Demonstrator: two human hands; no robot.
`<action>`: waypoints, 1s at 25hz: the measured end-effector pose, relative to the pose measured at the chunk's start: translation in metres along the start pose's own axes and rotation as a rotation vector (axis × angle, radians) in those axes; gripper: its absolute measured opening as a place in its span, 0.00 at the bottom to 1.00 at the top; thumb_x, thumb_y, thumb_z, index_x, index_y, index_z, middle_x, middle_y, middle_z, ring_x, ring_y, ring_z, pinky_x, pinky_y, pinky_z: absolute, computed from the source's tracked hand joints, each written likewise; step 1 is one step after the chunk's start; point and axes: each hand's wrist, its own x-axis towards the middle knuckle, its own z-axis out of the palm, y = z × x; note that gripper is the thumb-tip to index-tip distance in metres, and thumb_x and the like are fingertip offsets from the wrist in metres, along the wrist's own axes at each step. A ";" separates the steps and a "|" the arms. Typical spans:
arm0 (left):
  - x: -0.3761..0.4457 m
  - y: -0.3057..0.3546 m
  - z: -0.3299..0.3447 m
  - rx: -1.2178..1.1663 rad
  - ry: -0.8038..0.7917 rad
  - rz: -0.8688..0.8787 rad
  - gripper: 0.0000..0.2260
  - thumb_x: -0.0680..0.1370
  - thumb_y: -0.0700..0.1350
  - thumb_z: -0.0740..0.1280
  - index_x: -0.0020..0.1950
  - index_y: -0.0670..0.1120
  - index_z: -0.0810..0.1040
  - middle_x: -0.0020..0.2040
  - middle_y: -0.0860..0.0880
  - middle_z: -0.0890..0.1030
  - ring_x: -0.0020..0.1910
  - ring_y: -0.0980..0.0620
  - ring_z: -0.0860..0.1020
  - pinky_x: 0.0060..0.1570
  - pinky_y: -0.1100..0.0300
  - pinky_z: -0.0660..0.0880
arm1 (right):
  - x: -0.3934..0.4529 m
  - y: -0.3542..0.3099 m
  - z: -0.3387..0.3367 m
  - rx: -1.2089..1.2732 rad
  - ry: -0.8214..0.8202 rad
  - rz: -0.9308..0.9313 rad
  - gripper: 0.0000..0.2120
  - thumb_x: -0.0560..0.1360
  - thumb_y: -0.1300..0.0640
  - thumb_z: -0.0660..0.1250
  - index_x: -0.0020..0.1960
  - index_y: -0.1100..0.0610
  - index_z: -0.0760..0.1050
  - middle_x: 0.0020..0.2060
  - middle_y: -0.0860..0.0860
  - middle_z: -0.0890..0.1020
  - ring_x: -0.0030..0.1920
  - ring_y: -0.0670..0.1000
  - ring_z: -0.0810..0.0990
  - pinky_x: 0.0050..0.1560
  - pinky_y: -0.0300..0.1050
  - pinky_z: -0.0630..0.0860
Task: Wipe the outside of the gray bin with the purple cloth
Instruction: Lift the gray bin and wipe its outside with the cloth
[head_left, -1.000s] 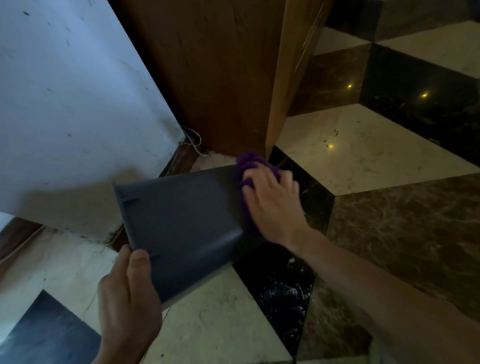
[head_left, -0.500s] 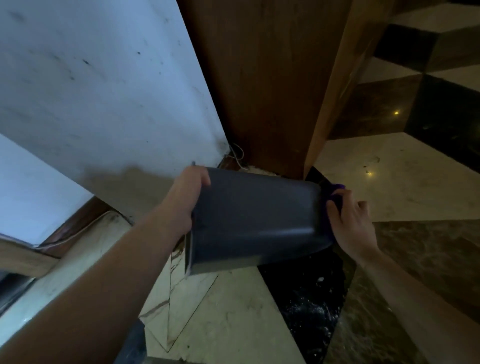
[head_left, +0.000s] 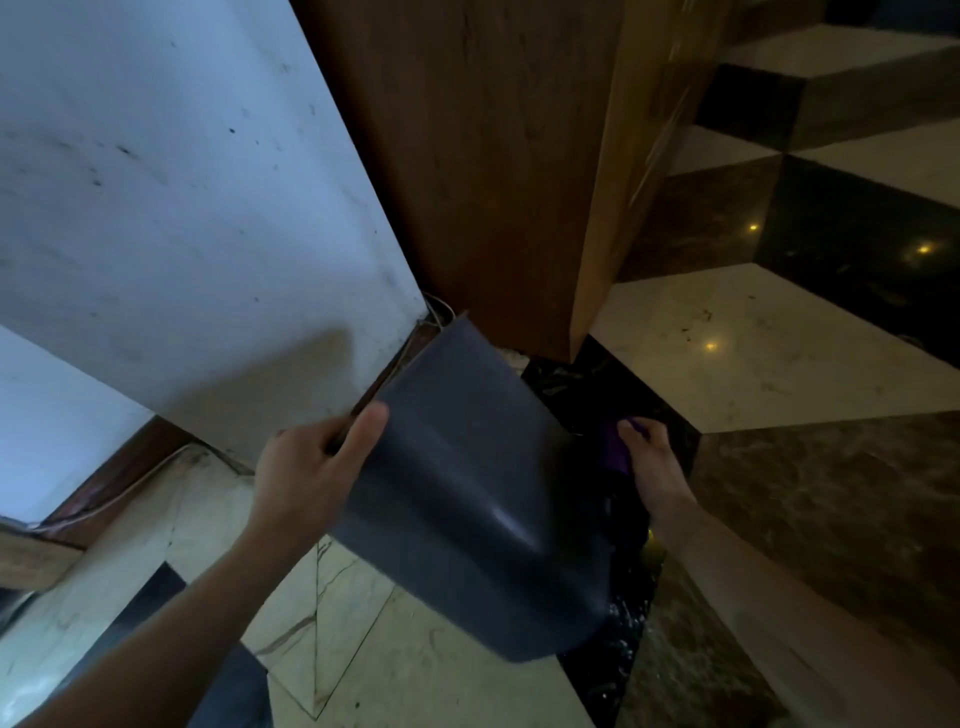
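The gray bin (head_left: 467, 493) is held off the floor and tilted, its rim up toward the wall corner and its base down toward me. My left hand (head_left: 306, 467) grips the rim edge on the left, thumb lying across the outer wall. My right hand (head_left: 649, 467) is at the bin's right side, closed on the purple cloth (head_left: 615, 449). Only a small bunched part of the cloth shows, between my fingers and the bin's far wall. The bin hides the rest of it.
A white wall (head_left: 182, 208) rises on the left and a wooden cabinet (head_left: 493, 156) stands straight ahead, meeting at a corner just behind the bin. Loose cables (head_left: 436, 306) lie at that corner. Patterned marble floor (head_left: 753, 353) spreads to the right and below.
The bin has been turned, from lying sideways to rim-up and base toward me. My left hand shifted along the rim, and my right hand with the cloth slid to the bin's right side.
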 end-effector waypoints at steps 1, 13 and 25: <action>-0.011 -0.005 -0.004 0.006 -0.049 0.014 0.27 0.75 0.68 0.54 0.26 0.49 0.67 0.21 0.54 0.67 0.20 0.55 0.65 0.27 0.61 0.59 | 0.000 0.008 0.002 -0.035 -0.021 0.018 0.09 0.83 0.46 0.58 0.62 0.46 0.68 0.51 0.54 0.78 0.49 0.55 0.79 0.43 0.48 0.75; -0.011 0.039 0.004 -0.042 -0.051 0.152 0.17 0.80 0.55 0.52 0.36 0.52 0.73 0.27 0.52 0.75 0.27 0.56 0.74 0.26 0.69 0.67 | -0.117 -0.046 0.110 -0.321 -0.184 -0.908 0.05 0.80 0.41 0.56 0.53 0.31 0.62 0.52 0.28 0.68 0.52 0.47 0.69 0.49 0.48 0.75; -0.044 0.002 -0.001 0.025 0.008 0.279 0.15 0.82 0.51 0.51 0.37 0.56 0.68 0.23 0.55 0.67 0.29 0.54 0.73 0.22 0.65 0.64 | -0.003 0.063 -0.005 -0.865 0.041 -0.221 0.11 0.83 0.46 0.52 0.60 0.50 0.65 0.60 0.55 0.77 0.57 0.60 0.76 0.55 0.55 0.73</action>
